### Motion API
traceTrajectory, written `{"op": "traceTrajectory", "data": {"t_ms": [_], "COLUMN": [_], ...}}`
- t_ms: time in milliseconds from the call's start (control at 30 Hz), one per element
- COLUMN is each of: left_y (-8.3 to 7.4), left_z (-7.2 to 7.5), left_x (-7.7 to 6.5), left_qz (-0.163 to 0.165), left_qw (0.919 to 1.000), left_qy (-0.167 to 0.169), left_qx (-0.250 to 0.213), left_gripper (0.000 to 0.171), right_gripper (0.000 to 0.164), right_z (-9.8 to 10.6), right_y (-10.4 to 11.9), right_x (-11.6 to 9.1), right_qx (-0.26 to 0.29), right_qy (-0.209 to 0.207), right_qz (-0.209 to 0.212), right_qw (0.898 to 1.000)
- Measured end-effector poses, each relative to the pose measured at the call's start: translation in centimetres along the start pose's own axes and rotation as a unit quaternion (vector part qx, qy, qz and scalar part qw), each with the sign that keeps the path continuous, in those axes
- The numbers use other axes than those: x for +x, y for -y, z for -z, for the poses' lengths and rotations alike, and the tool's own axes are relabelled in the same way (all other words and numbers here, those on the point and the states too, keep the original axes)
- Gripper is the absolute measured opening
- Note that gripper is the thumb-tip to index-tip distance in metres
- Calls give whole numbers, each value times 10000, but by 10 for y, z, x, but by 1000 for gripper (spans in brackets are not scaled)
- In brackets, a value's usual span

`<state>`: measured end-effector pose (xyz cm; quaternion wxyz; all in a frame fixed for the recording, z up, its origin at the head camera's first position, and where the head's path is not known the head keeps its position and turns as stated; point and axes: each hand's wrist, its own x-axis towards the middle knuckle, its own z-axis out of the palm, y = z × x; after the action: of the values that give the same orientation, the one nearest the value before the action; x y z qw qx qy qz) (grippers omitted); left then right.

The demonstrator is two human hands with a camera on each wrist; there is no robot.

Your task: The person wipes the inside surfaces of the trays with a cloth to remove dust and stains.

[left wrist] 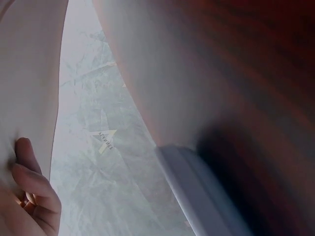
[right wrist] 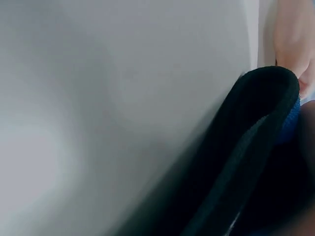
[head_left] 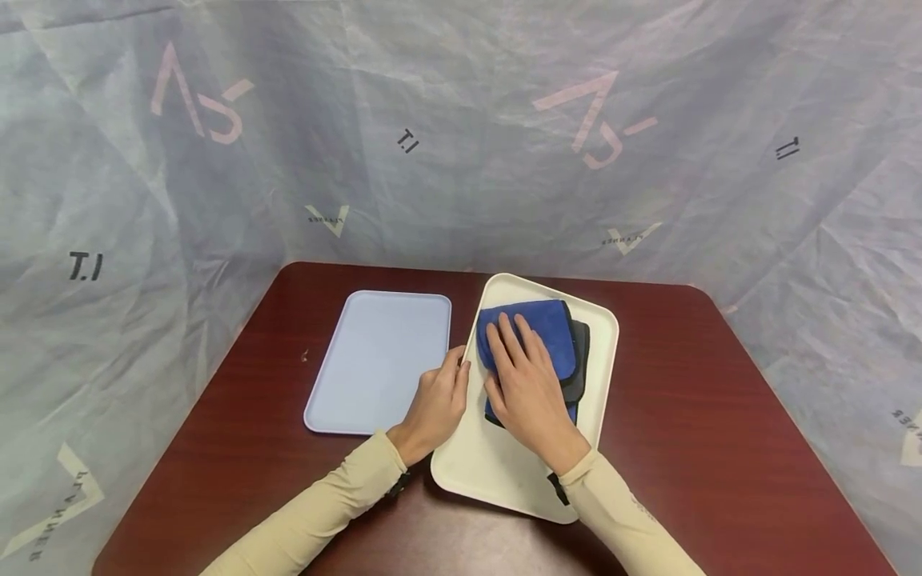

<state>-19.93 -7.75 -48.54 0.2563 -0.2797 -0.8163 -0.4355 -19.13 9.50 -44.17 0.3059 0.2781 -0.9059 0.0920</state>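
Note:
My left hand (head_left: 435, 400) grips the left rim of a cream tray (head_left: 497, 472). In the left wrist view, its curled fingers (left wrist: 39, 184) show against the tray's pale surface (left wrist: 29, 73). My right hand (head_left: 528, 392) lies with spread fingers on a folded blue cloth (head_left: 551, 320) with dark edging, in the tray's upper part. Under that cloth a dark grey folded cloth (head_left: 580, 352) sticks out on the right. More blue cloth (head_left: 572, 411) shows below, partly hidden by the right hand. The right wrist view shows a dark folded edge (right wrist: 246, 132) close up.
A light blue tray (head_left: 382, 360) lies on the dark red-brown table (head_left: 720, 416), just left of the cream tray. Grey printed sheeting (head_left: 468, 176) hangs behind the table and along both sides.

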Motion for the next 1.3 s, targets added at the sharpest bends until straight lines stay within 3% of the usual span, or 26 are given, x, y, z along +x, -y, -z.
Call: {"op": "traceTrajectory", "data": {"t_ms": [333,867,1300], "left_y": [0,-2,-2], "left_z": [0,0,2], "left_x": [-1,-2,0], "left_qz": [-61,-113,-123], "left_qw": [9999,9999,9999], "left_qy": [-57,-33,-96], "left_qx": [81,-18,-15], "left_gripper": [31,30,30], "right_gripper": [60,62,60], "right_z": [7,22,31], "right_y": [-7,-41,-65], "right_x": [-12,-53,-75], "right_qx": [135,98,-2], "right_qy": [-125,211,58], "right_qz": [32,-710,-1140], "right_qw": [9998,9972,9935]}}
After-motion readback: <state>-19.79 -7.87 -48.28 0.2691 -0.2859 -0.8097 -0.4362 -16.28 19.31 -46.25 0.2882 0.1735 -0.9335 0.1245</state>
